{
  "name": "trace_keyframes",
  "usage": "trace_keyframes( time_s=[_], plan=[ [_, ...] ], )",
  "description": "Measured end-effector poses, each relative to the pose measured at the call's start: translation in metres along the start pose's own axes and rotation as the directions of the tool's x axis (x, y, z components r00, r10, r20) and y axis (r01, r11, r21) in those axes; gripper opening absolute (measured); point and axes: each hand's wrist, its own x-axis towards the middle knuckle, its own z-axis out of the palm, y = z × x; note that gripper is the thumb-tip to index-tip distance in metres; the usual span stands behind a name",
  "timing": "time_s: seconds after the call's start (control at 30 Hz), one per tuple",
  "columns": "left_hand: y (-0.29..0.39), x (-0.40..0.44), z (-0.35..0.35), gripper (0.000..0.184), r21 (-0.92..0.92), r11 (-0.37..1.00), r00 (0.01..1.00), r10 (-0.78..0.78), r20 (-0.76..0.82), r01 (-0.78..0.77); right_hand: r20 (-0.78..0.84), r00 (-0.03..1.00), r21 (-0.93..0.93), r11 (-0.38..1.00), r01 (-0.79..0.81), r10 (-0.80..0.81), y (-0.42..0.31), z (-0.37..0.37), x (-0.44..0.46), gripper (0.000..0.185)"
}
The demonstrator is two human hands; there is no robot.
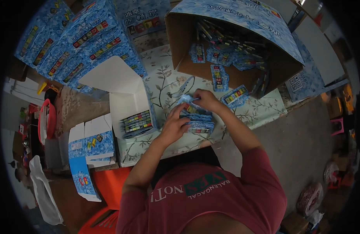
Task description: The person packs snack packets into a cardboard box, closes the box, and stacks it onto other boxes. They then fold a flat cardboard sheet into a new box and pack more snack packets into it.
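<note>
My right hand [206,100] has its fingers bent in a pinch at the edge of a blue printed sachet [184,99], slightly blurred. From the left, my left hand [175,124] curls around the same sachet, its fingertips on the near part and its thumb against a stack of similar blue sachets [201,125]. That stack lies on the table below both hands, overlapping in a row. Beside my left hand stands an open white-lined box [129,101], flap raised, with a row of sachets [136,123] at its bottom.
A large carton [234,13] lies on its side with many sachets inside. Loose sachets [235,96] have spilled onto the floral tablecloth [160,64]. Printed boxes [90,39] are stacked at the back left. Flattened box blanks [90,136] lie at the left edge above a red stool [112,183].
</note>
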Motion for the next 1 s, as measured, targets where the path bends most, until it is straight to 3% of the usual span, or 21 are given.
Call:
trace_keyframes(
  time_s=[0.03, 0.07, 0.1, 0.17, 0.2, 0.23, 0.3, 0.33, 0.4, 0.43, 0.5, 0.53, 0.6, 0.67, 0.73, 0.83, 0.87, 1.0],
  plan=[
    [0.003, 0.003, -0.002, 0.016, 0.137, 0.99, 0.998, 0.037, -0.043, -0.031, 0.107, 0.991, 0.324, 0.945, 0.046, -0.085, -0.01, -0.003, 0.002, 0.024],
    [0.004, 0.005, -0.004, 0.017, 0.271, 0.961, 0.994, 0.075, -0.078, -0.052, 0.344, 0.925, 0.457, 0.89, -0.012, -0.164, -0.017, -0.009, 0.003, 0.017],
    [-0.001, 0.004, -0.003, 0.017, 0.275, 0.96, 0.994, 0.074, -0.08, -0.049, 0.345, 0.923, 0.457, 0.889, -0.009, -0.168, -0.019, -0.016, 0.007, 0.017],
    [-0.015, -0.001, 0.004, 0.018, 0.078, 0.997, 1.0, 0.0, 0.029, -0.002, 0.395, 0.913, 0.569, 0.752, -0.331, 0.103, -0.005, -0.037, 0.016, 0.028],
    [-0.014, -0.001, 0.003, 0.018, 0.076, 0.997, 1.0, -0.001, 0.027, -0.001, 0.124, 0.931, 0.249, 0.898, -0.364, 0.343, 0.019, -0.047, 0.028, 0.035],
    [-0.013, -0.002, 0.003, 0.017, 0.05, 0.998, 0.998, -0.043, 0.055, 0.04, -0.22, 0.874, -0.092, 0.882, -0.462, 0.434, 0.048, -0.054, 0.036, 0.043],
    [-0.009, -0.007, 0.005, 0.017, 0.023, 0.996, 0.993, -0.09, 0.081, 0.089, -0.483, 0.799, -0.419, 0.707, -0.57, 0.358, 0.086, -0.067, 0.025, 0.053],
    [-0.006, -0.014, 0.007, 0.017, 0.039, 0.996, 0.997, -0.08, 0.022, 0.079, -0.48, 0.801, -0.42, 0.709, -0.567, 0.357, 0.087, -0.071, 0.028, 0.053],
    [-0.002, -0.019, 0.01, 0.018, 0.057, 0.995, 0.997, -0.074, -0.035, 0.076, -0.161, 0.791, -0.26, 0.747, -0.611, 0.591, 0.089, -0.075, 0.034, 0.049],
    [0.002, -0.023, 0.012, 0.02, 0.051, 0.995, 0.996, -0.082, -0.042, 0.084, -0.15, 0.79, -0.259, 0.747, -0.612, 0.595, 0.1, -0.061, 0.037, 0.049],
    [0.013, -0.029, 0.01, 0.023, 0.049, 0.993, 0.993, -0.108, -0.05, 0.11, -0.282, 0.9, 0.076, 0.943, -0.324, 0.332, 0.114, -0.023, 0.045, 0.036],
    [0.02, -0.029, 0.006, 0.027, 0.11, 0.991, 0.997, -0.078, -0.008, 0.079, -0.265, 0.906, 0.081, 0.944, -0.321, 0.331, 0.094, -0.017, 0.041, 0.036],
    [0.02, -0.033, 0.006, 0.03, 0.172, 0.983, 0.997, -0.068, 0.032, 0.061, -0.09, 0.995, 0.219, 0.975, -0.03, 0.05, 0.006, -0.027, 0.022, 0.026],
    [0.008, -0.041, 0.014, 0.038, 0.234, 0.969, 0.997, -0.075, -0.022, 0.078, 0.348, 0.932, 0.313, 0.925, -0.214, 0.098, -0.048, -0.033, -0.001, 0.024],
    [0.009, -0.048, 0.016, 0.042, 0.222, 0.969, 0.991, -0.089, -0.1, 0.11, 0.394, 0.915, 0.17, 0.985, 0.025, -0.091, -0.064, -0.028, -0.024, 0.038],
    [0.009, -0.052, 0.027, 0.049, 0.187, 0.969, 0.961, -0.113, -0.253, 0.163, 0.369, 0.927, 0.032, 0.998, 0.063, -0.07, -0.091, -0.039, -0.06, 0.052],
    [0.01, -0.053, 0.032, 0.053, 0.172, 0.966, 0.939, -0.128, -0.32, 0.19, 0.357, 0.932, -0.124, 0.986, 0.109, -0.059, -0.092, -0.034, -0.068, 0.067],
    [0.008, -0.05, 0.029, 0.059, 0.188, 0.965, 0.948, -0.124, -0.294, 0.184, 0.258, 0.959, -0.235, 0.955, 0.182, -0.119, -0.078, -0.006, -0.073, 0.068]
  ],
)
